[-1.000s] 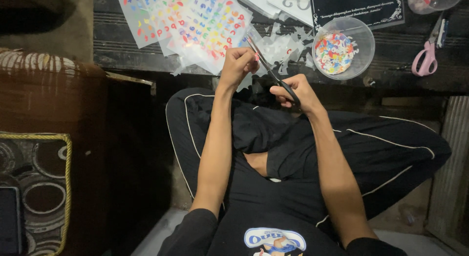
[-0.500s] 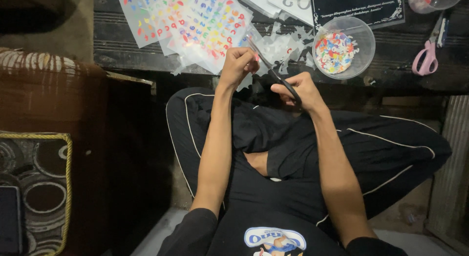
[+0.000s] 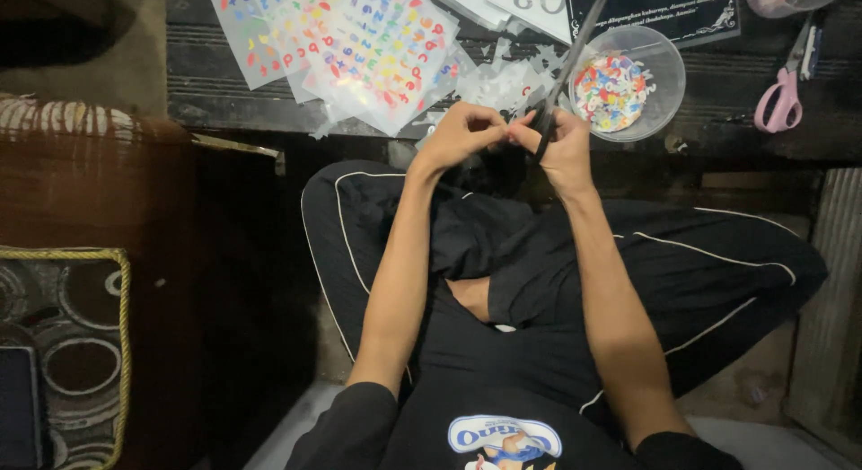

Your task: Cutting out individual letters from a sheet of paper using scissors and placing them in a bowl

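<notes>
My right hand (image 3: pixel 566 145) grips a pair of black scissors (image 3: pixel 567 64), whose blades point up and away over the low table. My left hand (image 3: pixel 462 133) is closed, its fingertips pinching something small right against my right hand; the piece itself is too small to make out. Both hands meet above my crossed legs in black trousers, just in front of the table edge. Beyond them lie sheets of colourful letter and number stickers (image 3: pixel 359 39) and clear cut scraps (image 3: pixel 498 82).
A clear round bowl (image 3: pixel 669 75) of small coloured cut-outs stands right of my hands. Pink-handled scissors (image 3: pixel 781 93) lie at the table's right. A black printed board (image 3: pixel 664 8) sits at the back. A brown cushioned seat (image 3: pixel 90 183) is on the left.
My right hand has moved left to meet the left hand. The black scissors swung from pointing up-left to pointing up-right over the bowl.
</notes>
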